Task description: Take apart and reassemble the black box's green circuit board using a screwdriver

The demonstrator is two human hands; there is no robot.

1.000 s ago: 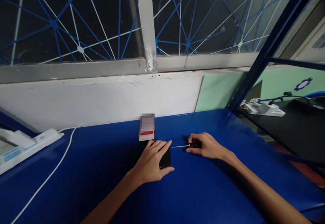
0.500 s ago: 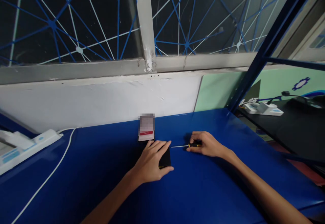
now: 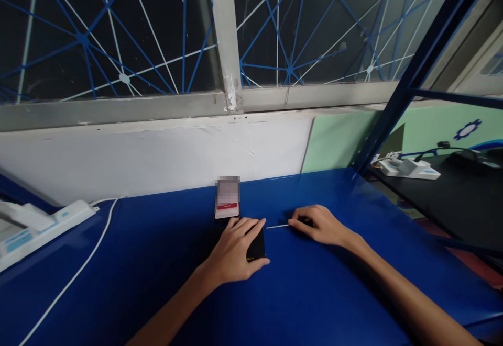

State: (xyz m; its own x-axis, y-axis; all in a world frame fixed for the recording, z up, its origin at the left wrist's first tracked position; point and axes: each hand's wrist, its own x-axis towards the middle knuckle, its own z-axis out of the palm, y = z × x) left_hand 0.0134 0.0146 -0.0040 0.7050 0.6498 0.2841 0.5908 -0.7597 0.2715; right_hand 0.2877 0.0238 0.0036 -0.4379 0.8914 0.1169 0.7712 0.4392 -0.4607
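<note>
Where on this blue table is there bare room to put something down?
Bare blue table spreads between the white cable and the left hand, and right of the right hand toward the edge. It is crowded at the middle: black device, screwdriver and card box sit close together.

Glossy, smooth blue table top (image 3: 157, 262); matt black slab (image 3: 257, 245) under left hand (image 3: 234, 252); thin bright metal screwdriver shaft (image 3: 277, 226) from right hand (image 3: 320, 224); white plastic power strip (image 3: 35, 225), smooth white cable (image 3: 84, 262)
</note>
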